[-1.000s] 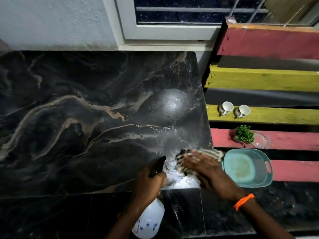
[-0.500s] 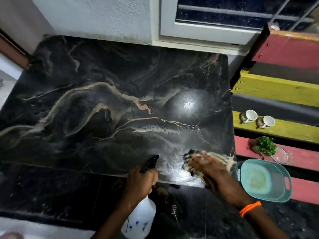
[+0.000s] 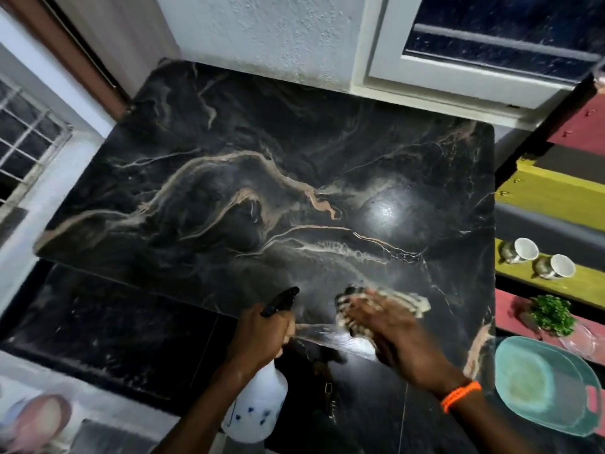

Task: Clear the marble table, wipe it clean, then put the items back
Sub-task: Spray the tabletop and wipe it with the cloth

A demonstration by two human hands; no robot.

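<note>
we press our right hand (image 3: 389, 319) flat on the cloth (image 3: 414, 301) to scrub the surface (image 3: 294, 178); left hand (image 3: 262, 332) fingers curl round the spray bottle (image 3: 258, 407), kept ready.

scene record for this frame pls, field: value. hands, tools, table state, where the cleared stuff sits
left hand: grips the spray bottle by its black trigger head, at the table's near edge
right hand: flat, pressing the cloth on the marble
marble table: bare apart from the cloth
cups: two, lying on their sides on the yellow slat
plant: small, green, on the red slat below
teal tray: right of the table; what it rests on is unclear
stage: wiping; items not yet back
</note>
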